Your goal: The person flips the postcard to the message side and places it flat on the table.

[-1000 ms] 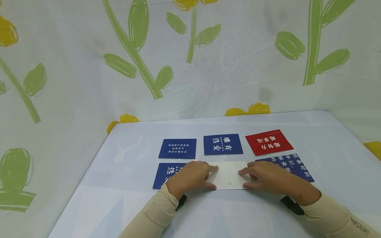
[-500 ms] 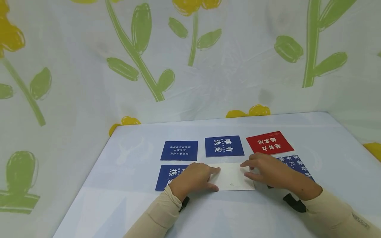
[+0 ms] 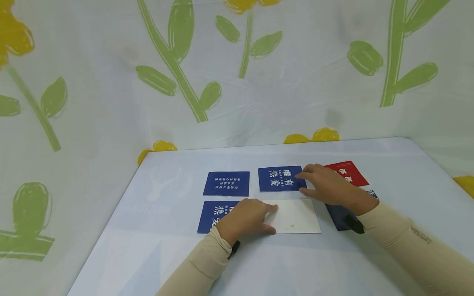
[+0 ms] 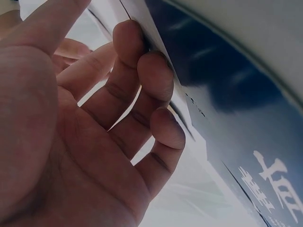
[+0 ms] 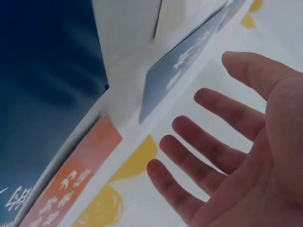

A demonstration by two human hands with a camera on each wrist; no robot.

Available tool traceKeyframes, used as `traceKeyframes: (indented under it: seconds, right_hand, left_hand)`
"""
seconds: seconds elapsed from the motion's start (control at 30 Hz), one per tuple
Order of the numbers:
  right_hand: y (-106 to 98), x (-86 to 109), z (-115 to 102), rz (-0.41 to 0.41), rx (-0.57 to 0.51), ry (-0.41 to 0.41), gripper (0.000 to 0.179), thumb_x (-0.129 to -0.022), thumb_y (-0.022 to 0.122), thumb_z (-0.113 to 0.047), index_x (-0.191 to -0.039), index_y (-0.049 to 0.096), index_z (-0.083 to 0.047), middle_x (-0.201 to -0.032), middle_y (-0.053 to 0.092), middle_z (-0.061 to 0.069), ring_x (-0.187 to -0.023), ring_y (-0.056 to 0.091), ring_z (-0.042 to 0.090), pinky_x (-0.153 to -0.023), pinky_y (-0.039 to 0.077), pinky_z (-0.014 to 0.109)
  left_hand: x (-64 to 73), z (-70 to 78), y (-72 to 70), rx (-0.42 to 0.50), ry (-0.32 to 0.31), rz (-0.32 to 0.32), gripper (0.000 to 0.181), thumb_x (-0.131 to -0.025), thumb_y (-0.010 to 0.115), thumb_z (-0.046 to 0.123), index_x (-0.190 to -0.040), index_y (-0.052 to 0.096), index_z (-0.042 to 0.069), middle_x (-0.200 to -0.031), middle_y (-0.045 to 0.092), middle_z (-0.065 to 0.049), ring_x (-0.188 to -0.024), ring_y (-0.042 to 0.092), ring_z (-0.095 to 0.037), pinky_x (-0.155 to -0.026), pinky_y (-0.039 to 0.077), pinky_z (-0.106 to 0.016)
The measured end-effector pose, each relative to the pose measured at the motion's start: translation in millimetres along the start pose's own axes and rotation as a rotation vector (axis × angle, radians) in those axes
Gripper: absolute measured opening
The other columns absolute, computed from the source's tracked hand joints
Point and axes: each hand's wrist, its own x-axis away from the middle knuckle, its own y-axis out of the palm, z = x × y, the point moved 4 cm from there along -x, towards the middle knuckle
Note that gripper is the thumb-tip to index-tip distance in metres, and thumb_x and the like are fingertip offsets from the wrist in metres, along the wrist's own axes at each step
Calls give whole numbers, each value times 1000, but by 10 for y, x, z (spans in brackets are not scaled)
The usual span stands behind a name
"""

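Observation:
A white card lies in the middle of the near row on the table. My left hand rests at its left end, index fingertip and thumb tip spread over the card. In the left wrist view the other fingers of this hand bend toward the table. My right hand is over the far row, its index fingertip overlapping the right edge of a blue card with white lettering. In the right wrist view that hand's fingers are spread and hold nothing. It partly hides a red card.
Another blue card lies at the far left, and one more blue card sits partly under my left forearm. At right, a dark blue card is partly covered by the right wrist. Behind the table hangs a flower-printed cloth.
My right hand has left the right end of the white card and moved up and away toward the far blue card. The left hand stays on the white card.

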Motion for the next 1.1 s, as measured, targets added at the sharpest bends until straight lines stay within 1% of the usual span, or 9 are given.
traceKeyframes:
  seconds: [0.2, 0.27, 0.33, 0.37, 0.43, 0.57, 0.67, 0.93, 1.1]
  right_hand:
    - [75, -152, 41, -50, 12, 32, 61, -87, 76, -36, -141, 58, -15, -142, 54, 21, -131, 51, 44, -96, 51, 58]
    - [102, -186, 47, -62, 21, 34, 65, -88, 75, -37, -145, 53, -16, -148, 49, 22, -136, 47, 45, -98, 49, 60]
    - [125, -216, 52, -70, 31, 31, 68, -89, 73, -38, -149, 49, -17, -152, 45, 22, -139, 43, 46, -99, 47, 61]
    - [132, -228, 53, -75, 35, 31, 69, -89, 73, -39, -150, 47, -17, -153, 43, 22, -139, 42, 47, -100, 46, 62]
    - [144, -252, 56, -86, 31, 35, 70, -90, 71, -39, -151, 45, -17, -155, 41, 23, -141, 40, 47, -101, 45, 63]
    - [168, -291, 59, -122, 11, 46, 71, -92, 69, -41, -153, 41, -17, -156, 38, 24, -142, 38, 47, -103, 43, 64]
    - [186, -314, 66, -151, -1, 55, 72, -93, 68, -42, -154, 39, -18, -157, 37, 23, -143, 37, 47, -102, 44, 64]
    - [217, -336, 86, -225, -39, 78, 73, -92, 68, -44, -155, 38, -21, -160, 32, 21, -145, 33, 48, -99, 46, 64]
    - [243, -330, 85, -274, -78, 100, 74, -91, 68, -45, -155, 38, -25, -161, 30, 21, -144, 33, 50, -98, 46, 65]
  left_hand:
    - [-5, -10, 3, 22, -45, -31, 68, -83, 77, 52, -143, 56, 31, -89, 71, 5, -71, 53, -11, -79, 50, -25]
    - [-4, -13, 2, 33, -51, -37, 68, -83, 77, 52, -144, 55, 31, -87, 70, 5, -72, 53, -11, -78, 49, -25]
    - [-4, -13, 2, 41, -47, -37, 68, -83, 77, 52, -144, 55, 30, -81, 67, 5, -70, 53, -11, -76, 47, -25]
    - [-4, -12, 0, 43, -46, -34, 68, -83, 77, 51, -144, 55, 30, -82, 67, 6, -71, 53, -11, -76, 47, -25]
    - [-7, -12, 0, 43, -44, -33, 68, -83, 77, 51, -143, 55, 30, -80, 66, 6, -71, 53, -11, -76, 48, -25]
    - [-13, -12, 4, 35, -41, -29, 68, -82, 77, 52, -143, 56, 31, -94, 73, 5, -73, 54, -11, -82, 51, -27]
    - [-11, -13, 6, 34, -39, -30, 68, -82, 77, 52, -143, 56, 30, -98, 74, 4, -74, 54, -11, -83, 52, -27]
    - [-15, -12, 9, 39, -38, -25, 67, -82, 77, 51, -142, 57, 30, -99, 74, 4, -73, 54, -11, -82, 51, -26]
    - [-12, -9, 4, 45, -44, -27, 67, -83, 77, 51, -143, 56, 31, -109, 75, 3, -77, 55, -11, -86, 52, -27]
